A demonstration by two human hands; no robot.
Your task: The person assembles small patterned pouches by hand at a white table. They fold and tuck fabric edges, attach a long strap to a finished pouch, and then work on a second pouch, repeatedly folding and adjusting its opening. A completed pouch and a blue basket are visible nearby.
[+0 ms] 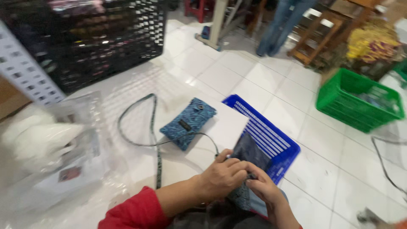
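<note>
My left hand (224, 174) and my right hand (265, 188) meet low in the head view, both pinching a dark patterned fabric pouch (250, 154) held over my lap. A red sleeve covers my left forearm. A thin dark strap (150, 127) runs from my hands across the floor in a loop. A blue patterned pouch (188, 123) lies on a white sheet (227, 127) just beyond my hands. The sheet partly covers a blue plastic basket (280, 144) lying flat on the tiles.
A black plastic crate (97, 42) stands at the upper left. Clear plastic bags (63, 152) and a white bundle lie at left. A green basket (360, 101) sits at right. A person's legs in jeans (280, 25) and wooden stools (322, 38) stand behind.
</note>
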